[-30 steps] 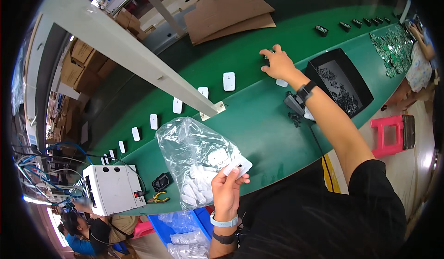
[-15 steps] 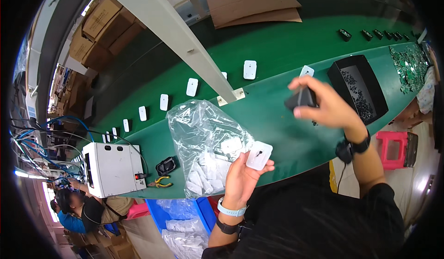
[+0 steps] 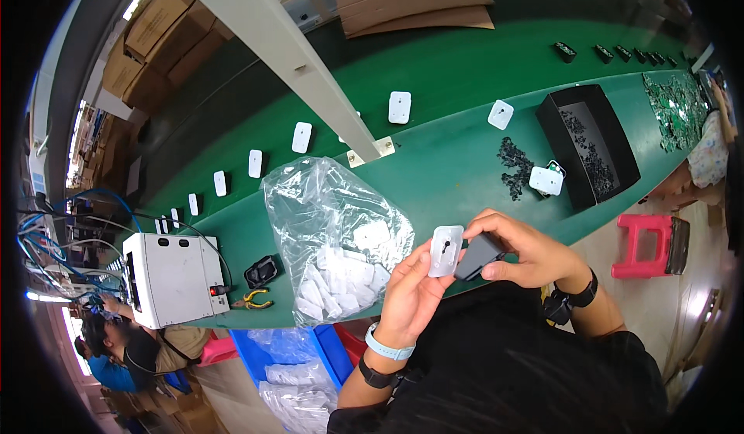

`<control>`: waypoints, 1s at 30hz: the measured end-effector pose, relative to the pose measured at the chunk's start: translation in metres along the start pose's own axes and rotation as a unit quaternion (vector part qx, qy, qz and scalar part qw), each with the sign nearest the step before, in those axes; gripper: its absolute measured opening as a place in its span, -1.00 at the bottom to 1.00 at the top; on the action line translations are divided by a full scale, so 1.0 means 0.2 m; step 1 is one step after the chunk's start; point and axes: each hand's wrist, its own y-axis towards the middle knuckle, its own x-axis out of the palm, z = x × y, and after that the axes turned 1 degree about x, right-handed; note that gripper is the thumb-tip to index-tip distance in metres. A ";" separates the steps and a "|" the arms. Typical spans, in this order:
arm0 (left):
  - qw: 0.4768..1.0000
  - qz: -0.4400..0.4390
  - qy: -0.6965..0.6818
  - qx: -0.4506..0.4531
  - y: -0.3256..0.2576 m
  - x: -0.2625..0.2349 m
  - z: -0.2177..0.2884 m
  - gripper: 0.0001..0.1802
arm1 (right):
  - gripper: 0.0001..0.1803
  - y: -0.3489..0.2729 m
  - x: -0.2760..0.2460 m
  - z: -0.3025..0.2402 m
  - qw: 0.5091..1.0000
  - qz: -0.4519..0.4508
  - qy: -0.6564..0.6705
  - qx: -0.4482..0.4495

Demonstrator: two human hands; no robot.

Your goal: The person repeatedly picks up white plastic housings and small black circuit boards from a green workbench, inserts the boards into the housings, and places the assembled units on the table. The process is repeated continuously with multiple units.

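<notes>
Plate (image 3: 446,253): white, rounded corners, dark central mark | block (image 3: 479,257): black

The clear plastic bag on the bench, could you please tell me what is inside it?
White plastic pieces lie heaped in the bag; whatever sits beneath the top ones is hidden.

Left fingers (image 3: 419,268) hold white cover (image 3: 446,253); right fingers (image 3: 500,223), black case (image 3: 479,256) alongside.

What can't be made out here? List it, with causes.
All in the head view:
Dark case: one end, covered by the right hand.
White plate: its back, facing the left hand.
Cardboard sheets: upper part, cut off by the top edge.
Small black parts in the black box: exact shapes, too small.
</notes>
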 end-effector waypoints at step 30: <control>0.993 0.002 0.122 0.011 -0.02 -0.07 -0.04 -0.63 | -0.64 0.08 0.14 -0.04 0.986 0.124 -0.106 -0.040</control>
